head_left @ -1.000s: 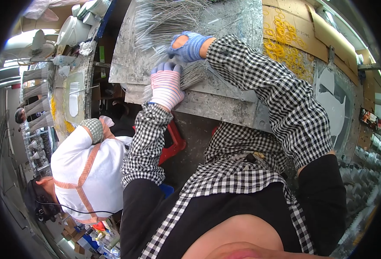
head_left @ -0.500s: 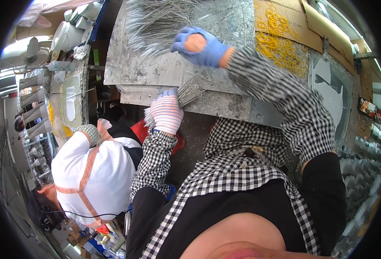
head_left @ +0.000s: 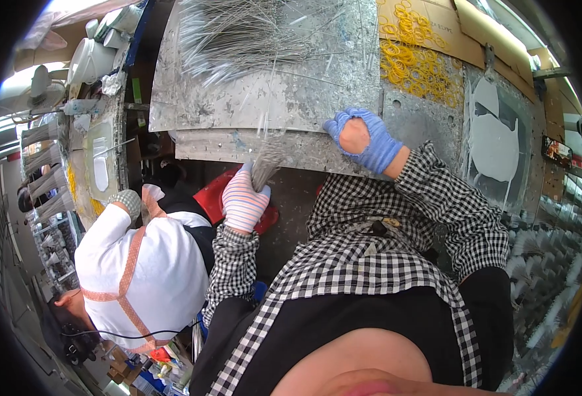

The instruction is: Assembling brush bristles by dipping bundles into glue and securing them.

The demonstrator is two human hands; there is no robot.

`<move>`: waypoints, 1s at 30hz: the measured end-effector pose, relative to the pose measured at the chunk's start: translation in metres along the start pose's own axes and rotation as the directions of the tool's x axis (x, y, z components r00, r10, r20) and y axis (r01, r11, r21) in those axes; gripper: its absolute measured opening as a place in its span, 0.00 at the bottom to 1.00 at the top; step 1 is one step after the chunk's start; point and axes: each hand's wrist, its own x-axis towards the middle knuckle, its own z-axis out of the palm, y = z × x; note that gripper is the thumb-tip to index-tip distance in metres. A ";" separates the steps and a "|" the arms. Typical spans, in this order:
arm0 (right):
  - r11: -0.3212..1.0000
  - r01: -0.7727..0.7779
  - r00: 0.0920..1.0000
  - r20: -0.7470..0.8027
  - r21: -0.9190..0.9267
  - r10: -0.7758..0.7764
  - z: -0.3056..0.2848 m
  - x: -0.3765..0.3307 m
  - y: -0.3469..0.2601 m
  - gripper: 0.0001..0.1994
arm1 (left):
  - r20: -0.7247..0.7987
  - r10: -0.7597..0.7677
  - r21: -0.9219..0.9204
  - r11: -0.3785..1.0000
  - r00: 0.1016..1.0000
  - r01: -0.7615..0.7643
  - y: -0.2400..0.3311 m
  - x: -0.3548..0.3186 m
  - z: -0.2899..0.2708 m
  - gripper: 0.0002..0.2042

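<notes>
My left hand (head_left: 243,200), in a pink-and-white striped glove, grips a bundle of thin grey wires (head_left: 266,157) upright at the near edge of the metal worktable (head_left: 284,105). My right hand (head_left: 363,137), in a blue glove, rests closed on the table edge to the right; I cannot see anything in it. A large loose heap of the same grey wires (head_left: 238,36) lies spread on the far part of the table.
Yellow rubber bands (head_left: 415,59) are scattered on cardboard at the right of the table. A person in white with orange straps (head_left: 139,270) crouches at my left beside a red tub (head_left: 215,191). Bundled wire sheaves stand at the left (head_left: 47,178) and right (head_left: 548,264).
My left hand has drawn down off the table to its near edge with the bundle. My right hand has moved from the wire heap back and right to the table edge.
</notes>
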 end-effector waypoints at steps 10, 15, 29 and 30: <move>0.985 0.155 0.952 -0.279 0.073 -0.130 -0.107 -0.039 0.032 0.10 | 0.563 0.268 -0.821 0.077 0.782 0.565 0.032 -0.008 -0.006 0.23; 0.915 0.357 0.897 -0.343 0.189 -0.279 -0.076 -0.054 -0.015 0.12 | 0.613 0.452 -0.718 -0.023 0.648 0.696 0.071 0.009 0.027 0.25; 0.050 -0.313 0.668 0.182 0.948 0.721 -0.082 -0.118 -0.021 0.23 | 0.640 0.524 -0.718 0.151 0.561 0.679 0.119 -0.004 0.041 0.29; 0.006 -0.201 0.707 0.140 0.980 0.694 -0.088 -0.110 -0.019 0.32 | 0.634 0.514 -0.741 0.192 0.577 0.643 0.126 0.000 0.033 0.29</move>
